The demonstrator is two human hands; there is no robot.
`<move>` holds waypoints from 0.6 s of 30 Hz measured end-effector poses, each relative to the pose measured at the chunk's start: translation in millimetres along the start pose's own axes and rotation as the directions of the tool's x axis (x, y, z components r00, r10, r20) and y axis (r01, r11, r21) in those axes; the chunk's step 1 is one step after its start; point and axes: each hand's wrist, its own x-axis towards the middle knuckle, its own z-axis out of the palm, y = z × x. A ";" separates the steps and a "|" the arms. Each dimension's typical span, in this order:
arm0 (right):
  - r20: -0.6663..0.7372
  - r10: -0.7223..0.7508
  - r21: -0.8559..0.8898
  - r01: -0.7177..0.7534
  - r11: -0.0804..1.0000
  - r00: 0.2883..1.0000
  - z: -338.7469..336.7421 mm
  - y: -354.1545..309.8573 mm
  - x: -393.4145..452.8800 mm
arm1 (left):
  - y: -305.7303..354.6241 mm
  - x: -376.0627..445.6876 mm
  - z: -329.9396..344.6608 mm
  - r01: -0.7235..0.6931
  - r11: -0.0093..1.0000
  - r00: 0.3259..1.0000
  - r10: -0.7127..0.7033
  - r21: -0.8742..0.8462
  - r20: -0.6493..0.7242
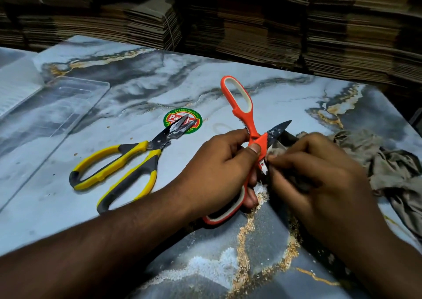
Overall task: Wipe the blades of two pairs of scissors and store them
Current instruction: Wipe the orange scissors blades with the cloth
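Observation:
My left hand [225, 168] grips the orange-and-white scissors [242, 107] near the pivot, with the blades spread wide and one handle loop pointing away from me. One dark, smeared blade [277, 131] points right. My right hand [319, 173] pinches a grey cloth [388, 166] against the other blade near the pivot; that blade is mostly hidden. The yellow-and-black scissors [127, 161] lie on the marble-patterned table [137, 88] to the left, slightly open, with soiled blade tips resting on a round green-and-red sticker [182, 120].
A clear plastic box [68, 102] sits at the table's left, with its frosted lid [16, 86] beside it. Stacks of flattened cardboard [251, 24] line the far edge. Most of the cloth lies bunched at the right edge.

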 end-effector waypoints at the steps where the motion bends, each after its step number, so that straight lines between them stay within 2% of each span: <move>1: 0.001 -0.002 -0.006 0.002 1.000 1.000 0.2 0.3 1.9 | 0.0 0.0 0.0 0.000 1.000 1.000 0.000 0.008 0.001; 5: 0.032 -0.093 -0.029 0.094 0.995 0.995 -1.1 -3.3 -1.2 | 0.9 -2.5 1.1 0.008 0.999 1.000 -0.007 0.037 -0.013; 18: 0.050 -0.142 -0.173 0.149 0.974 0.989 -1.3 -9.7 -4.5 | -0.4 -1.3 0.8 0.018 0.999 0.999 -0.017 0.041 -0.027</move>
